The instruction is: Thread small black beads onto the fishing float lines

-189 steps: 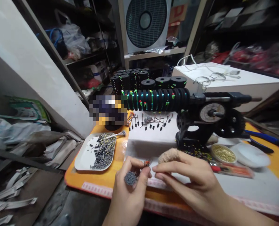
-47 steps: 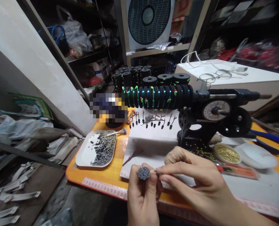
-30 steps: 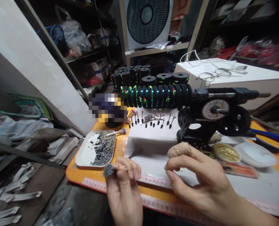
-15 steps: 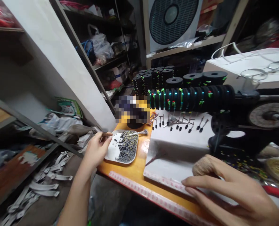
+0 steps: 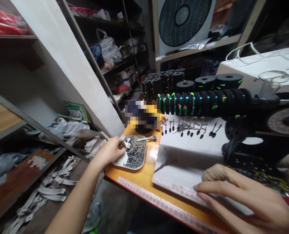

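My left hand is over the left side of a white tray, its fingers curled down among small grey, black and yellow pieces. Whatever its fingertips pinch is hidden. In the right foreground my right hand hovers by the front edge of a white board, fingertips pressed together. A rough tan covering wraps one of its fingers, and I cannot make out anything between the tips. Beyond it, a horizontal rod of black discs carries green lines with small red and yellow bits.
Thin sticks with black ends hang in a row below the discs. A dial sits on the black machine at right. Stacks of black spools stand behind. A white pillar and shelving are on the left; a pixelated patch covers part of the table.
My left hand has moved right, into the tray, and its fingers have curled down among the pieces. My right hand keeps nearly the same pose. The whole view has shifted slightly.
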`<state>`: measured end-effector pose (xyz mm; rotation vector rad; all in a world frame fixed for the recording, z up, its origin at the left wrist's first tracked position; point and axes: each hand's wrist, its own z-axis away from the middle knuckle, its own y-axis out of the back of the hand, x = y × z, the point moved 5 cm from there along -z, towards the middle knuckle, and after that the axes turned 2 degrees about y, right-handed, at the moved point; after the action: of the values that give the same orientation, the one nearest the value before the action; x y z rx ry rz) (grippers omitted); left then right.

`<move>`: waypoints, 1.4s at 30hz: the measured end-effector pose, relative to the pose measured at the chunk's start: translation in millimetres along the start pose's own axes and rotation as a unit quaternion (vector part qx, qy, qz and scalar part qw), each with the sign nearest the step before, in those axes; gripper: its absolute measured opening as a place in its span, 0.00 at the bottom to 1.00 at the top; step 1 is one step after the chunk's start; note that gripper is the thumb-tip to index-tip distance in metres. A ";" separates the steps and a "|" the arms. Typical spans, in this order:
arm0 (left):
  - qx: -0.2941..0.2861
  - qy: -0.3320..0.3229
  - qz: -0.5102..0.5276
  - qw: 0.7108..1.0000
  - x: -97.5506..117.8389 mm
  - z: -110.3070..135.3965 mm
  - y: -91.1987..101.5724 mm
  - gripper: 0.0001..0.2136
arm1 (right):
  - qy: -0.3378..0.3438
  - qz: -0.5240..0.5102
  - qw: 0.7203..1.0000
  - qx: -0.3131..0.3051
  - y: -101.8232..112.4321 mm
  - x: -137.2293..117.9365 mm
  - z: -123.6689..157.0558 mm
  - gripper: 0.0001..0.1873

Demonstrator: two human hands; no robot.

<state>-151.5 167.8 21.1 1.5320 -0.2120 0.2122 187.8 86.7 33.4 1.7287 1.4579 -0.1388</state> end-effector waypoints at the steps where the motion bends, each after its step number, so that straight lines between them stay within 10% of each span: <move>1: 0.013 0.003 0.010 1.000 1.5 0.8 2.1 0.10 | 0.008 -0.002 1.000 -0.027 -2.4 -0.7 0.5 0.08; 7: 0.149 0.016 0.184 0.971 37.2 25.5 11.4 0.03 | 0.014 -0.016 0.998 -0.060 -1.7 -6.8 -4.4 0.09; 12: 0.072 -0.060 0.397 0.913 117.5 63.5 -38.7 0.06 | -0.012 -0.020 0.999 -0.036 2.9 -12.4 -11.4 0.09; 17: -0.006 -0.030 0.743 0.669 172.4 85.7 -84.0 0.14 | -0.051 -0.044 0.998 -0.005 7.8 -9.0 -8.5 0.07; 20: -0.042 0.023 0.794 0.606 185.2 91.0 -93.7 0.15 | -0.074 -0.069 0.995 -0.010 7.4 -6.2 -5.0 0.09; 42: -0.070 0.105 0.803 0.582 189.9 94.5 -87.1 0.16 | -0.081 -0.072 0.993 -0.039 8.1 -5.9 -5.6 0.10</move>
<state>54.5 71.6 -9.3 0.6728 -1.3751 1.7536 190.5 86.1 44.5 1.5129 1.4479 -0.2880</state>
